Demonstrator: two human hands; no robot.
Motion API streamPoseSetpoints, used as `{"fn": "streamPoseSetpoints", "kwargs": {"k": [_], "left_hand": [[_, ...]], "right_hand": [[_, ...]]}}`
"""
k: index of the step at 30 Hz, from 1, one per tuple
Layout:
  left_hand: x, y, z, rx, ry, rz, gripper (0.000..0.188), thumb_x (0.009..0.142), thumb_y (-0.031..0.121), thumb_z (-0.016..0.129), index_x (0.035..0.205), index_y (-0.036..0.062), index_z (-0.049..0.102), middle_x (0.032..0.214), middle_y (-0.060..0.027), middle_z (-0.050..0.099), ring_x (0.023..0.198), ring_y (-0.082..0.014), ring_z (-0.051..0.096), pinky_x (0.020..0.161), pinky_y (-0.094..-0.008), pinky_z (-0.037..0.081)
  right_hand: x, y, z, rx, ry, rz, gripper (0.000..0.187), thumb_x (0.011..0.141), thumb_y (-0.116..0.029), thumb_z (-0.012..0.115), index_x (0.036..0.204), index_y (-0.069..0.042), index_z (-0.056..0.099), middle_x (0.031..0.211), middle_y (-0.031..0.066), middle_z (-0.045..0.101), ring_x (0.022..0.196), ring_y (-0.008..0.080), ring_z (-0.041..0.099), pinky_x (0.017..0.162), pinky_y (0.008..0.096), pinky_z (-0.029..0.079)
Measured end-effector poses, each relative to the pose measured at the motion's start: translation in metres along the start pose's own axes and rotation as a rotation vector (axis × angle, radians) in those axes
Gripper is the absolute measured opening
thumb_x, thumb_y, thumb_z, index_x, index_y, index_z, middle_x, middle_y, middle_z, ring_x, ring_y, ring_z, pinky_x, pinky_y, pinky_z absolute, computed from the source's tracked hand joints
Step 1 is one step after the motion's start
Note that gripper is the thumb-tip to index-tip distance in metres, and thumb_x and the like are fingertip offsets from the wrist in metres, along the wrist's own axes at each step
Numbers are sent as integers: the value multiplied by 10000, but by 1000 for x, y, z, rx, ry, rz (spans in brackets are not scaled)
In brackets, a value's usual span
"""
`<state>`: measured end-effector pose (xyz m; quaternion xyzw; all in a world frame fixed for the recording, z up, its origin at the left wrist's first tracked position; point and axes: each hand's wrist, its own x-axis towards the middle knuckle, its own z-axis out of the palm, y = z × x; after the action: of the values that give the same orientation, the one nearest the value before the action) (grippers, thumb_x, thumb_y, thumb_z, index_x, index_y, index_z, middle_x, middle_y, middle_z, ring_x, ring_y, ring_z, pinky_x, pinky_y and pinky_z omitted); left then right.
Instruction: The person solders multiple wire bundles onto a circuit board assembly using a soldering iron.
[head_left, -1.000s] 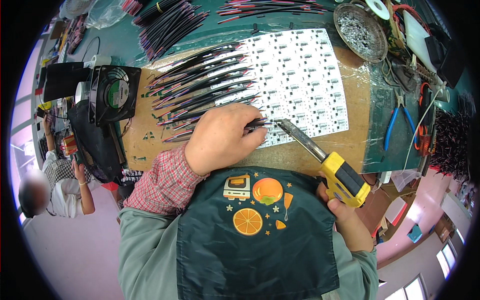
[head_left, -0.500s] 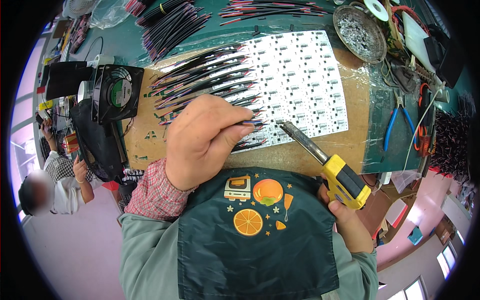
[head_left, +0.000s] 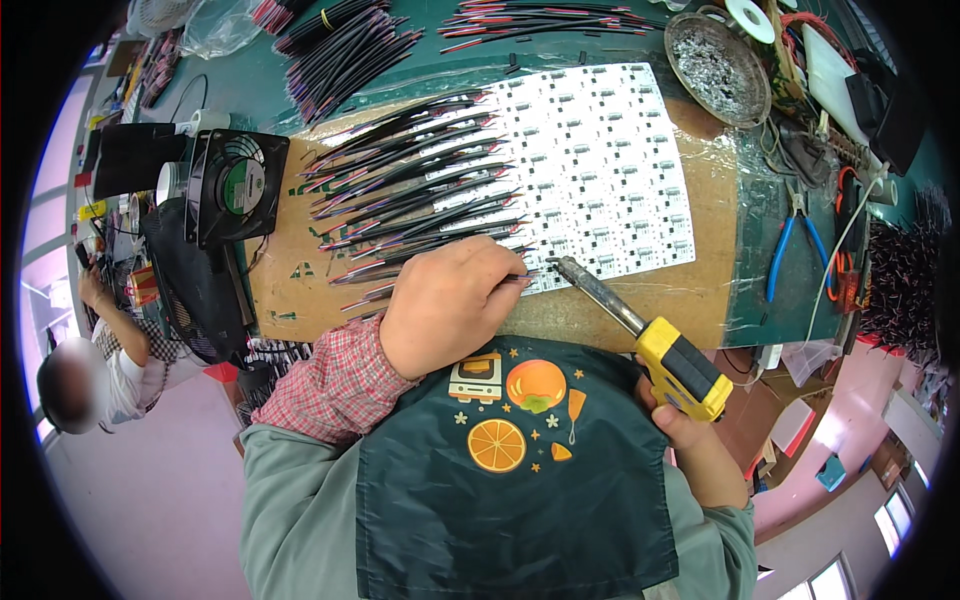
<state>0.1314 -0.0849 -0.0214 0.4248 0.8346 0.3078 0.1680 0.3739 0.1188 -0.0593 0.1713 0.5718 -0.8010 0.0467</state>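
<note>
A white panel of small circuit boards [head_left: 600, 180] lies on a brown board. Rows of black-sleeved wires [head_left: 410, 190] with coloured ends stretch over its left part. My left hand [head_left: 445, 305] is closed, thumb and forefinger pinching a thin wire [head_left: 521, 277] by the panel's near left corner; the rest of that wire is hidden under the hand. In my right hand [head_left: 685, 428] is a yellow-and-black soldering gun [head_left: 680, 365], gripped by its handle. Its dark metal tip points at the panel's near edge, just right of the pinched wire; whether it touches cannot be told.
On the left stands a black fan [head_left: 240, 187]. Bundled wires [head_left: 345, 55] lie at the back. A round dish of metallic scraps [head_left: 717, 70] sits at the back right, with blue-handled pliers [head_left: 796, 240] nearer me. Another person [head_left: 140, 370] works at far left.
My left hand has come nearer to me and slightly right, uncovering wires it hid before. The soldering gun has shifted a little left and toward me. The other person's arm has moved.
</note>
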Motion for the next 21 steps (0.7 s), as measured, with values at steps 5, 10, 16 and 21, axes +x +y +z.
{"fn": "streamPoseSetpoints", "kwargs": {"k": [5, 10, 16, 21], "left_hand": [[0, -3, 8, 4, 44, 9, 55, 754, 55, 666, 790, 59, 625, 751, -84, 613, 667, -257, 611, 575, -344, 488], [-1, -4, 10, 13, 57, 27, 61, 747, 51, 665, 786, 61, 619, 746, -85, 612, 655, -262, 608, 568, -346, 487], [-1, -4, 11, 8, 66, 21, 62, 744, 49, 663, 786, 61, 618, 745, -85, 612, 653, -263, 608, 567, -347, 487], [-1, -4, 12, 4, 77, 25, 57, 746, 54, 662, 781, 59, 617, 746, -86, 615, 653, -263, 609, 568, -345, 490]], "right_hand": [[1, 1, -2, -57, -12, -18, 298, 771, -223, 720, 935, -24, 572, 713, 34, 547, 645, 166, 521, 616, 301, 422], [0, 2, -2, -43, -16, 0, 296, 771, -227, 719, 932, -23, 576, 724, 39, 551, 661, 173, 526, 634, 318, 429], [0, -3, 5, -57, 49, 75, 482, 729, -318, 746, 1045, -6, 559, 757, 28, 530, 665, 129, 487, 611, 270, 392], [0, 1, 0, -111, -3, 1, 422, 760, -253, 740, 1054, -1, 573, 778, 32, 560, 692, 143, 535, 657, 288, 448]]}}
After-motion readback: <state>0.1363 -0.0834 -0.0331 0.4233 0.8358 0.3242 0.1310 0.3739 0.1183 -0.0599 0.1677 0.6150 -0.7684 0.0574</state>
